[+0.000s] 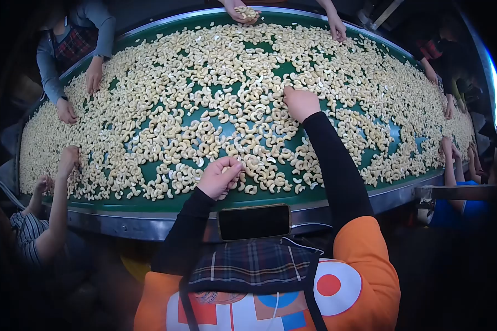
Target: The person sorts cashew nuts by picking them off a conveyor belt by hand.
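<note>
Pale cashew nuts (171,138) lie spread thickly over a green conveyor belt (132,204). My left hand (220,177) is near the belt's close edge, its thumb and forefinger pinched together and the other fingers curled in. Whatever it may hold is hidden. Farther out, right of the belt's middle, my right hand (302,103) is closed with its back to me, and its fingertips reach down among the nuts. What lies in those fingers does not show. Cashews surround both hands.
A phone (254,222) with a dark screen rests at the metal belt edge (121,225), a white cable beside it. Co-workers' hands reach over the belt at left, right and far side; one co-worker's hand (242,12) holds a heap of cashews.
</note>
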`<state>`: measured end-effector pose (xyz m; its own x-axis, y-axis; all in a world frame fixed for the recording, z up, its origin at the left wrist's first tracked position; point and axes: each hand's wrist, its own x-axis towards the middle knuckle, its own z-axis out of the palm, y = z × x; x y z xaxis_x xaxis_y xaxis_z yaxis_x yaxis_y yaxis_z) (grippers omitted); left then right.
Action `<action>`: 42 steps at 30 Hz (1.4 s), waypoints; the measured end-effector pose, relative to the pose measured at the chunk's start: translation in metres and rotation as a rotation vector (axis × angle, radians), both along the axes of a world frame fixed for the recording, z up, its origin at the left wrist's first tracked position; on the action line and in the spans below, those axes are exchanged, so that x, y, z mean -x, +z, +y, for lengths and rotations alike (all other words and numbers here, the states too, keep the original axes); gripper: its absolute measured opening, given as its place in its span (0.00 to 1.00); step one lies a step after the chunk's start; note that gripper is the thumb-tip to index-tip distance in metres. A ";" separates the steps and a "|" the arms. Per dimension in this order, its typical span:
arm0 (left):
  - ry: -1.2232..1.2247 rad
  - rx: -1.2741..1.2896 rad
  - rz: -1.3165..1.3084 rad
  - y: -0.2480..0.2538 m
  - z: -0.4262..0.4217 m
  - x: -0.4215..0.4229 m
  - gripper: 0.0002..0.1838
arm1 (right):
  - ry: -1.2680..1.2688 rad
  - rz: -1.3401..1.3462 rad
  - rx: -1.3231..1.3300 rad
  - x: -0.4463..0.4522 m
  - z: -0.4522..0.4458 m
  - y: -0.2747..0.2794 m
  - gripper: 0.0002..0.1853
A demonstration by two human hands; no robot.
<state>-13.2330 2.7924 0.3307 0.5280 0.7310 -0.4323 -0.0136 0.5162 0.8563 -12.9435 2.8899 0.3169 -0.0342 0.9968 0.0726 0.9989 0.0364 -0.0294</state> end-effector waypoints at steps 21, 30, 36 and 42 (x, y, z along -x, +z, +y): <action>0.028 0.031 0.047 0.011 0.015 0.098 0.10 | -0.414 1.441 0.130 0.000 -0.058 0.003 0.08; 0.003 0.029 0.031 0.007 0.025 0.139 0.11 | -0.007 0.100 -0.027 0.037 -0.085 -0.003 0.05; 0.027 0.016 0.040 0.007 0.027 0.171 0.12 | -0.450 1.453 0.168 0.037 -0.101 0.004 0.07; 0.011 0.070 0.106 0.015 0.033 0.192 0.12 | -0.199 0.313 -0.050 0.073 -0.097 -0.012 0.09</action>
